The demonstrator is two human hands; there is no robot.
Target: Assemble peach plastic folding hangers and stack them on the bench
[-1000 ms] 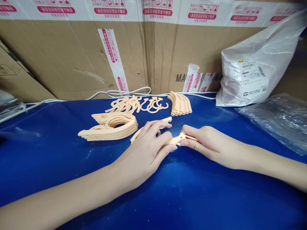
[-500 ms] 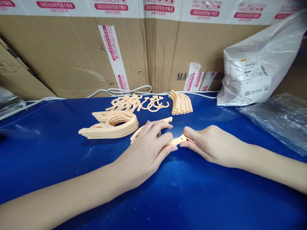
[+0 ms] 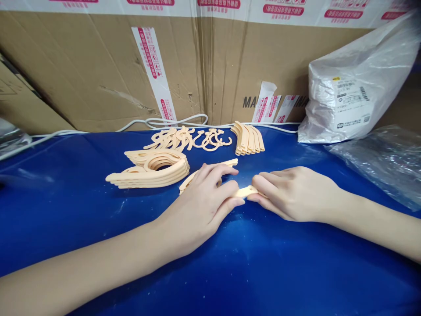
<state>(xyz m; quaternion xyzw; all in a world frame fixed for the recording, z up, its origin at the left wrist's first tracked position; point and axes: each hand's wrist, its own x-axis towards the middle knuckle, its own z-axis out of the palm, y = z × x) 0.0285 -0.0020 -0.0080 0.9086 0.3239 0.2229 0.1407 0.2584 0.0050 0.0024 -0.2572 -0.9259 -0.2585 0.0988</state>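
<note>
A cream plastic folding hanger (image 3: 246,192) is held between both hands above the blue tabletop. My left hand (image 3: 204,206) is closed on its left portion, thumb underneath and fingers on top, hiding much of it. My right hand (image 3: 296,193) pinches the right end between thumb and bent fingers. A small round joint shows in the gap between the hands. Behind my left fingers, a curved cream part (image 3: 230,163) sticks out; whether it belongs to the same hanger I cannot tell. Left of that hand lies a stack of folded cream hangers (image 3: 154,179).
At the back of the blue table (image 3: 210,272) lie a heap of cream curved pieces (image 3: 171,139), loose hooks (image 3: 213,139) and a row of curved arms (image 3: 248,139). A white cable (image 3: 138,124) runs along the cardboard (image 3: 108,74). A labelled white bag (image 3: 342,96) and clear plastic (image 3: 384,162) are at right.
My right fingers have shifted slightly at the joint, whose two parts now look lined up, one over the other. My left hand keeps its grip. The view has tilted a little.
</note>
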